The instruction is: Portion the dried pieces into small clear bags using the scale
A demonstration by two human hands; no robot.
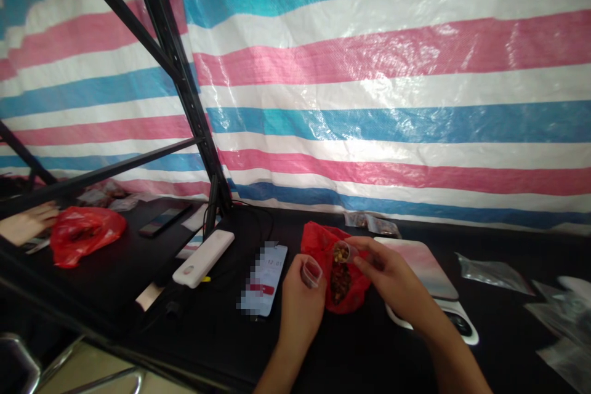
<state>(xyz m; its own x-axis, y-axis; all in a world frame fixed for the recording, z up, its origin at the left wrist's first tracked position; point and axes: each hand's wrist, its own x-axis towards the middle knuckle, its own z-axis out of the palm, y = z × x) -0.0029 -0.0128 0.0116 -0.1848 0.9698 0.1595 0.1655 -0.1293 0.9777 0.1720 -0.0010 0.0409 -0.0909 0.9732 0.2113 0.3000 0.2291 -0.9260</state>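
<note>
A red plastic bag [355,292] lies open on the black table, with dried brown and reddish bits [340,283] inside. Over its mouth, my right hand [385,268] pinches a small clear cup [341,252] that holds yellowish-brown bits. My left hand [301,295], at the bag's left side, is wrapped round another small clear container [312,272]; its rim faces up and no contents can be made out. A flat scale [431,268] with a pinkish, glossy top sits right of the bag, partly behind my right forearm.
Left of my hands lie a phone [268,280] and a white power strip [203,258]. Small filled packets [383,226] sit behind the bag. Clear plastic bags [494,272] lie at right. Beyond the black metal frame [184,92], another person's hand [30,221] is near a second red bag [87,231].
</note>
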